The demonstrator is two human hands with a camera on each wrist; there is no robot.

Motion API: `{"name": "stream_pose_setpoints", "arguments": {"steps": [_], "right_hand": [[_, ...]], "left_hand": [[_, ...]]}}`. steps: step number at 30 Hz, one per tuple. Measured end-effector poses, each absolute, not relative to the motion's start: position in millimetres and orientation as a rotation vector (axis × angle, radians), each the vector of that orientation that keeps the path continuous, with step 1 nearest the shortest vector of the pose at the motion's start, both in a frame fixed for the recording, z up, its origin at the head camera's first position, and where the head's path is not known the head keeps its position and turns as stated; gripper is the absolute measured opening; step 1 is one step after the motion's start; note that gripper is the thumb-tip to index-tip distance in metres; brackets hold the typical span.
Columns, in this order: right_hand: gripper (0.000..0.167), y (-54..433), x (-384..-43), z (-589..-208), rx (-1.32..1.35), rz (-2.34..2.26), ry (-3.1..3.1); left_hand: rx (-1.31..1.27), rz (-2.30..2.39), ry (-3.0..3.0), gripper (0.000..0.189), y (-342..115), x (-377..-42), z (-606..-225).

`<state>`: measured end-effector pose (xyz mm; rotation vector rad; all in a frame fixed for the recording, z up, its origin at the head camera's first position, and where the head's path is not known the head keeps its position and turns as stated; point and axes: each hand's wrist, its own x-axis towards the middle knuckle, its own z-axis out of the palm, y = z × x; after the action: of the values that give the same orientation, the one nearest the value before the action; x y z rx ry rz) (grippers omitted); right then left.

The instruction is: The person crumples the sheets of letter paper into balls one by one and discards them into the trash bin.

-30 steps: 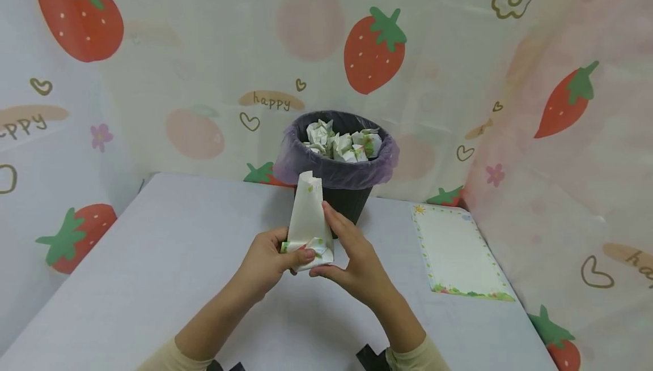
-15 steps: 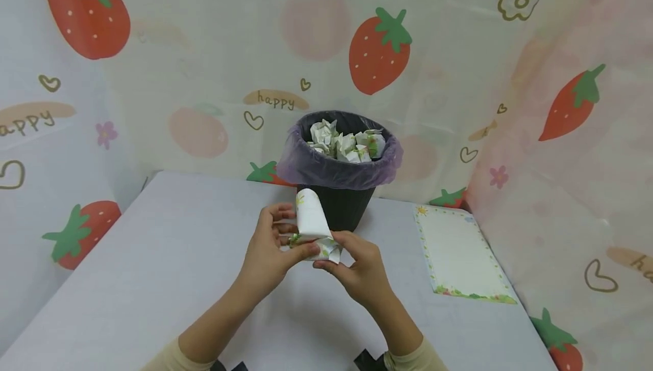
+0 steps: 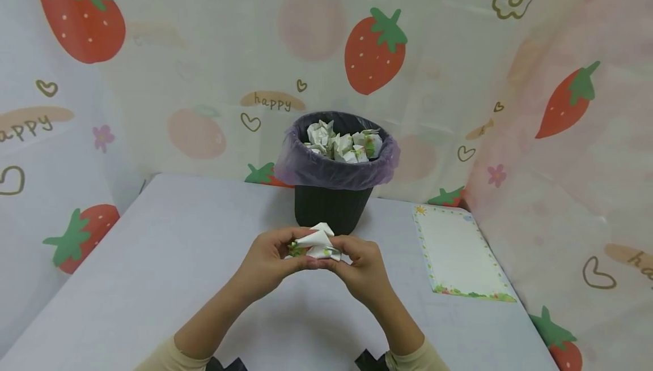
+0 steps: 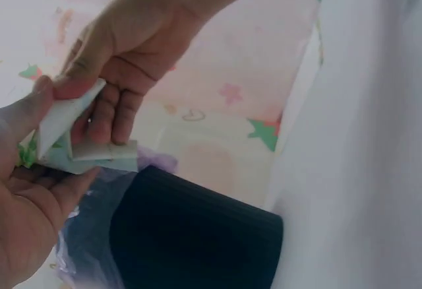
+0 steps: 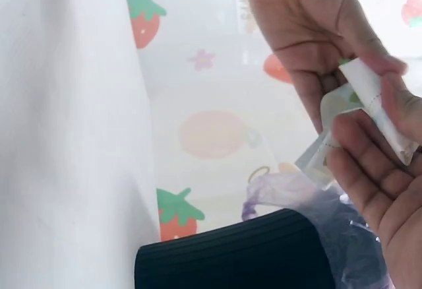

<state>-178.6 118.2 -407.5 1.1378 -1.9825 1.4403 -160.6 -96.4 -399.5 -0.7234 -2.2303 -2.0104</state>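
Note:
A folded sheet of white paper (image 3: 317, 242) with a printed green border is bunched between both hands above the table. The left hand (image 3: 269, 258) grips its left side, thumb in front and fingers behind. On the other side, the right hand (image 3: 363, 263) pinches it between thumb and fingers. The thumbs nearly meet at the lower edge. Both wrist views show the paper (image 4: 69, 137) bent over, with fingers tucked into its fold. Just behind the hands stands a black bin (image 3: 331, 207) with a purple liner (image 3: 336, 173).
Several crumpled papers (image 3: 343, 141) fill the top of the bin. A flat white sheet (image 3: 461, 252) with a decorated border lies at the right of the white-covered table (image 3: 178, 258). Strawberry-printed curtains (image 3: 214, 37) enclose the back and sides.
The tall upright strip of paper has been folded down toward the hands and is now a small bundle. Both hands have closed in around it.

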Motion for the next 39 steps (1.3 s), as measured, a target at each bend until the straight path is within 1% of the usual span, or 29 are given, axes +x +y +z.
{"name": "stream_pose_setpoints", "arguments": {"steps": [3,7,9,11,13,15,17,20,23,26,30,33,37,39], "right_hand": [[0.031,115,-176,-407,1.063,1.463,-2.045],[0.040,113,-174,-405,0.923,1.340,-2.104],[0.047,113,-175,-403,0.911,1.271,-2.083],[0.056,115,-176,-401,0.980,1.217,-2.047],[0.068,118,-178,-399,1.122,1.196,-2.015],[0.078,120,-180,-397,1.280,1.146,-2.005],[0.082,120,-181,-397,1.396,1.042,-2.016],[0.092,119,-183,-401,1.453,0.880,-2.050],[0.097,117,-185,-406,1.399,0.772,-2.079],[0.091,116,-186,-411,1.330,0.726,-2.035],[0.072,118,-189,-412,1.242,0.689,-1.943],[0.059,122,-191,-411,1.178,0.657,-1.944],[0.045,127,-189,-411,1.107,0.687,-2.021],[0.039,127,-187,-411,1.072,0.729,-2.045]], "left_hand": [[-0.716,-2.121,-2.137,0.044,-95,-161,-402],[-0.662,-2.281,-2.002,0.045,-97,-163,-403],[-0.624,-2.293,-1.985,0.044,-97,-162,-402],[-0.593,-2.273,-1.997,0.042,-97,-161,-402],[-0.555,-2.257,-2.021,0.042,-97,-161,-402],[-0.505,-2.272,-2.046,0.047,-97,-161,-402],[-0.430,-2.304,-2.069,0.053,-97,-162,-401],[-0.331,-2.393,-2.069,0.057,-98,-162,-400],[-0.286,-2.462,-2.059,0.052,-97,-162,-399],[-0.295,-2.455,-2.113,0.049,-96,-161,-399],[-0.349,-2.254,-2.308,0.047,-92,-160,-399],[-0.405,-1.980,-2.442,0.055,-89,-159,-400],[-0.623,-1.663,-2.410,0.059,-86,-157,-404],[-0.781,-1.550,-2.323,0.056,-85,-157,-406]]}}
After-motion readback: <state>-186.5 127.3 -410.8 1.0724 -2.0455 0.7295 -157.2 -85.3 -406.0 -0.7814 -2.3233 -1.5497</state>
